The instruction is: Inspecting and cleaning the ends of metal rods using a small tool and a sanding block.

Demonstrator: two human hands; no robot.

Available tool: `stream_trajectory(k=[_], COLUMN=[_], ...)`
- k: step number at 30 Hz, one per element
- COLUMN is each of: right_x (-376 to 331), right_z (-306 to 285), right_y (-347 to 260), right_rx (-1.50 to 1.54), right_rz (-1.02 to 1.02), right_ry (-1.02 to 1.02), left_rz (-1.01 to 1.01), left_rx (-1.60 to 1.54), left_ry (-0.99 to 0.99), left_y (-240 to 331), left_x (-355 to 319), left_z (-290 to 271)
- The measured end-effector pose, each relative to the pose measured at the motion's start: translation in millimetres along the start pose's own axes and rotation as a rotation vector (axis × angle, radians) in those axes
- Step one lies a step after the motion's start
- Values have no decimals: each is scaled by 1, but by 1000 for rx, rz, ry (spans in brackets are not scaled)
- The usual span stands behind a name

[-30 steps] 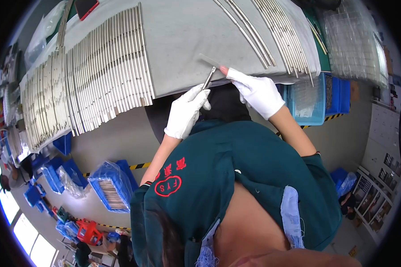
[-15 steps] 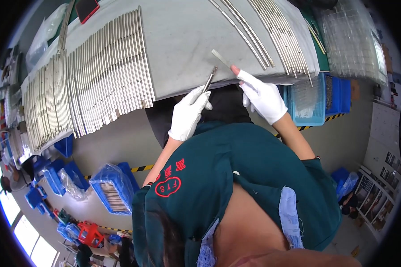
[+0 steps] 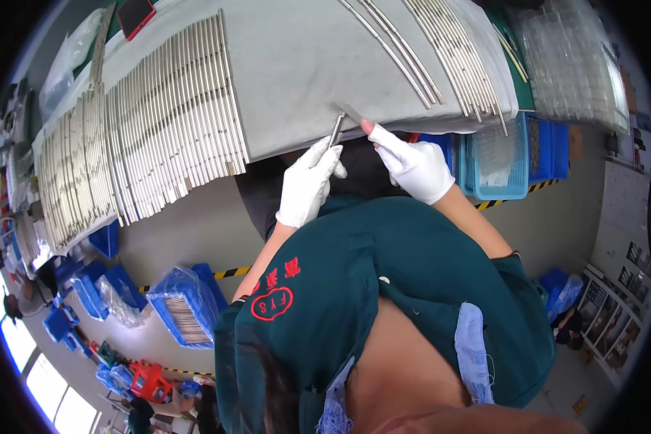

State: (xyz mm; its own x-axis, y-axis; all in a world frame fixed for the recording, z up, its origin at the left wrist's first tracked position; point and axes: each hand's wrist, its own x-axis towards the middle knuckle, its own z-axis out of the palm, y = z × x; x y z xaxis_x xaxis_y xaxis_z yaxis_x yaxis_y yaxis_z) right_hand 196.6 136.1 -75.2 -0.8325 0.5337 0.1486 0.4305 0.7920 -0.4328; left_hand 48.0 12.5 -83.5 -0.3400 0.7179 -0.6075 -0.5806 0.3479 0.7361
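My left hand (image 3: 307,186), in a white glove, is closed around a short, slim metal rod (image 3: 336,129) that points up and away from me. In my gloved right hand (image 3: 421,171), a thin, flat, greyish strip (image 3: 350,111) is pinched, with one bare fingertip showing at its near end. The strip's blurred far part lies across the rod's tip; whether they touch I cannot tell. Both hands are at the near edge of the grey cloth-covered table (image 3: 289,87). The rod's lower end is hidden in my left glove.
Many metal rods (image 3: 173,108) lie side by side on the table's left, with more rods (image 3: 456,58) at the right. A red-edged phone (image 3: 134,16) rests far left. Clear plastic trays (image 3: 575,69) are stacked at right, above a light-blue basket (image 3: 500,189) and blue bins (image 3: 555,155).
My right hand has moved left and slightly nearer to me, bringing the strip to the rod's tip. The left hand has hardly moved and keeps its hold on the rod.
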Motion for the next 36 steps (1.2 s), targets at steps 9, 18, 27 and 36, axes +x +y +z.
stream_trajectory(k=[9,18,27,36], right_x=[-3,-6,-8,28], right_z=[6,7,1,-49], right_y=[6,8,14,-18], right_rx=[45,117,5,970], right_rz=[-3,15,-58,627], right_ry=[2,-5,-45,-201], left_rz=[-27,-13,17,55], left_rx=[22,21,123,615], left_ry=[-46,-75,-13,-199], left_y=[5,0,2,24], left_x=[0,2,2,-13], left_z=[0,-3,-2,-9])
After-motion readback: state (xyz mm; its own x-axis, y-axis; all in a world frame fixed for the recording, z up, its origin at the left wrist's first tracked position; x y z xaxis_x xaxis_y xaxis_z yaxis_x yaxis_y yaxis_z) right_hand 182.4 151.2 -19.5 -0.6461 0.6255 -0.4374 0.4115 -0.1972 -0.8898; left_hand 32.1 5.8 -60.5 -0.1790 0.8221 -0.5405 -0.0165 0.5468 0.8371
